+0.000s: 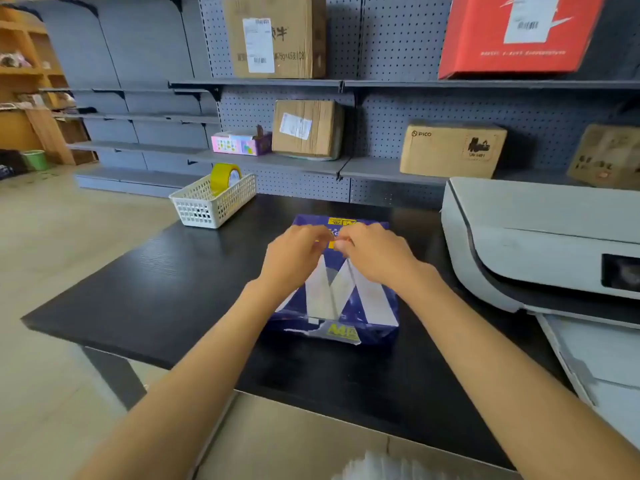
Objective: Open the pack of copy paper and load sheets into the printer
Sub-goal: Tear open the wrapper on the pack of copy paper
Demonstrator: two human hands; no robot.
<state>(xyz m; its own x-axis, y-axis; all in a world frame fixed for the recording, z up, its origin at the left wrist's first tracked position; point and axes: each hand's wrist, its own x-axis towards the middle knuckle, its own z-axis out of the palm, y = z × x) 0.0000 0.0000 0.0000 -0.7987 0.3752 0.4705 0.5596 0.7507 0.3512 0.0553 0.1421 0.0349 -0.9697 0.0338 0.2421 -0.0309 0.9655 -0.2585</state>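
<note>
Two bare forearms reach fwd from the lower edge, converging over the pack of copy paper (334, 299). Pack: dark blue wrapper w/ white triangular bands, lying flat on the black desk (156, 289), roughly centre, near edge showing a torn strip of wrapper beside a yellow "A4" mark. Left hand (294, 258) and right hand (375, 252) sit on the pack's top face toward its far end, fingertips meeting at the midline; fingers of both are curled and pinch the wrapper at the seam, where a fold of wrapper lifts between them. Exact finger positions are blurred.

Right of the pack, well apart from it: printer (540, 244), pale grey body w/ dark trim, resting on the desk; its white paper tray (595, 358) projects toward the viewer at the desk's right edge.

Far left corner of the desk: white lattice basket (204, 206) holding a roll of yellow-brown tape (225, 178) standing on edge.

Behind the desk: grey pegboard shelving (388, 140). Lower shelf, l. to r.: small pink-purple carton (240, 143), taped cardboard box (306, 129), "PICO" cardboard box (452, 150). Upper shelf: large cardboard box (277, 36) w/ shipping label, red box (516, 32). Far left, floor level: green bin (36, 160).
</note>
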